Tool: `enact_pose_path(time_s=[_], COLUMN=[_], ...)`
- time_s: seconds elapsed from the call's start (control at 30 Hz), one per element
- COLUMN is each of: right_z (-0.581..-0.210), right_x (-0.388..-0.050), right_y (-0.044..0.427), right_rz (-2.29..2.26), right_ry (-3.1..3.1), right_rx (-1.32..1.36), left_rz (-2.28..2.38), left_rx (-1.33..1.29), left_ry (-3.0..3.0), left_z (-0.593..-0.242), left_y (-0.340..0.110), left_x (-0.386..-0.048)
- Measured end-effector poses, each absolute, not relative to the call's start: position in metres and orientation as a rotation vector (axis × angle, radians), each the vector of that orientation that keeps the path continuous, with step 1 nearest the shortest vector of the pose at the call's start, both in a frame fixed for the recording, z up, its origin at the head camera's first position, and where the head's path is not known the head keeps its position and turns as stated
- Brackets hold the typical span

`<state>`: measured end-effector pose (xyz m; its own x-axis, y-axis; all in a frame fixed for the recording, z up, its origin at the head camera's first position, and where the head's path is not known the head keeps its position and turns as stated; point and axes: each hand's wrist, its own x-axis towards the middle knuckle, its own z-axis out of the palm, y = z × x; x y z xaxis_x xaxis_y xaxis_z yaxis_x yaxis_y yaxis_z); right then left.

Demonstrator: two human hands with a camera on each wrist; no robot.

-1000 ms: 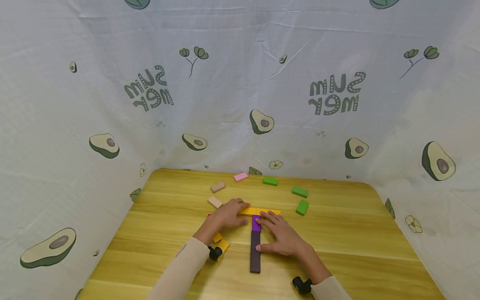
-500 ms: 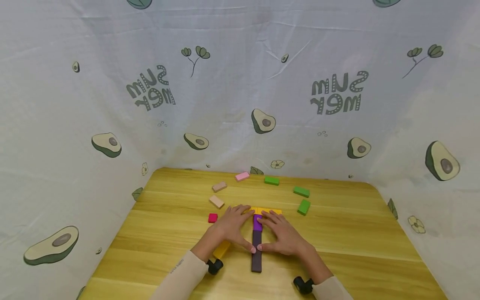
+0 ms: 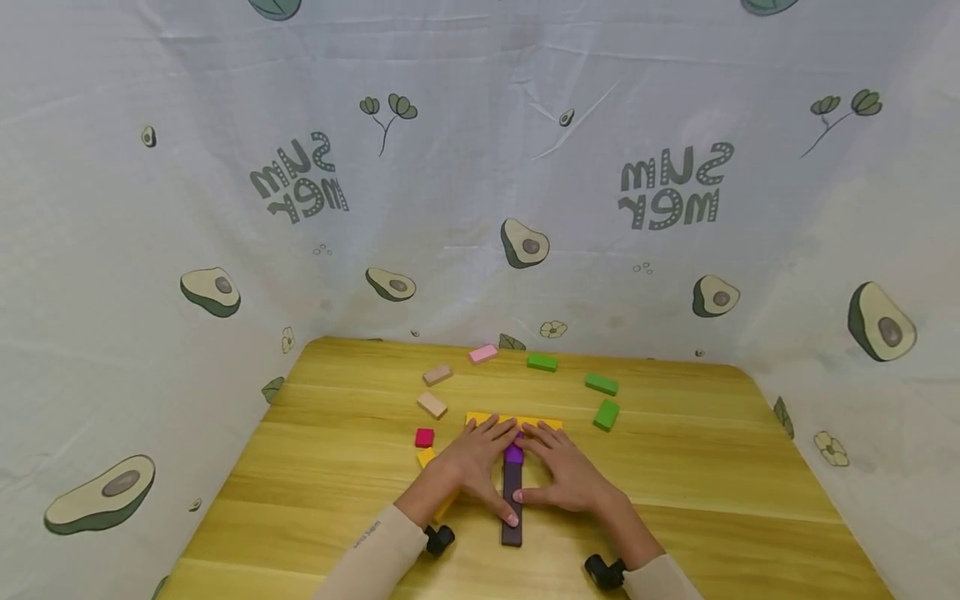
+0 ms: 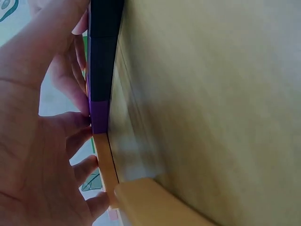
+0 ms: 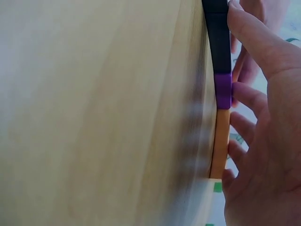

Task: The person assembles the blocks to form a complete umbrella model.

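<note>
Head view: The left hand [image 3: 476, 468] and right hand [image 3: 562, 475] face each other across joined blocks at mid-worktop [image 3: 697, 467]. A yellow bar [image 3: 480, 417] lies roughly parallel to the far edge; a purple block [image 3: 513, 454] and dark bar [image 3: 512, 483] run from its middle toward the near edge. Both forearms come in from the near side, fingers pointing to the far edge. Each grip is apart, thumb spread from the fingers. The left thumb touches the dark bar nearer its near end than the right thumb does.

Left wrist view: The fingers are fanned, tips against the yellow bar and at the purple block. A loose yellow block [image 4: 162, 205] lies in the foreground.

Right wrist view: The thumb touches the dark bar; gently bent, separated fingers meet the purple block and yellow bar at their tips.
</note>
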<state>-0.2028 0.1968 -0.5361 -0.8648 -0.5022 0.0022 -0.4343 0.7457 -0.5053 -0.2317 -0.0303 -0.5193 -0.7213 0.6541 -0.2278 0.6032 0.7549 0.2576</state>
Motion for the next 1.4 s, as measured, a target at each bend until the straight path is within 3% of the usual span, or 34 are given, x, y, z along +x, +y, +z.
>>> enact_pose_path(time_s=[0.63, 1.4], right_z=[-0.532, -0.534], right_x=[-0.205, -0.240], right_y=[0.207, 0.301], right_rz=[-0.992, -0.957], right_ry=[2.777, 3.057], right_rx=[-0.652, -0.355], left_rz=[0.255, 0.355], left_rx=[0.940, 0.922], left_ry=[2.693, 2.681], left_z=[-0.523, -0.522], left_y=[-0.027, -0.030], left_x=[-0.230, -0.234])
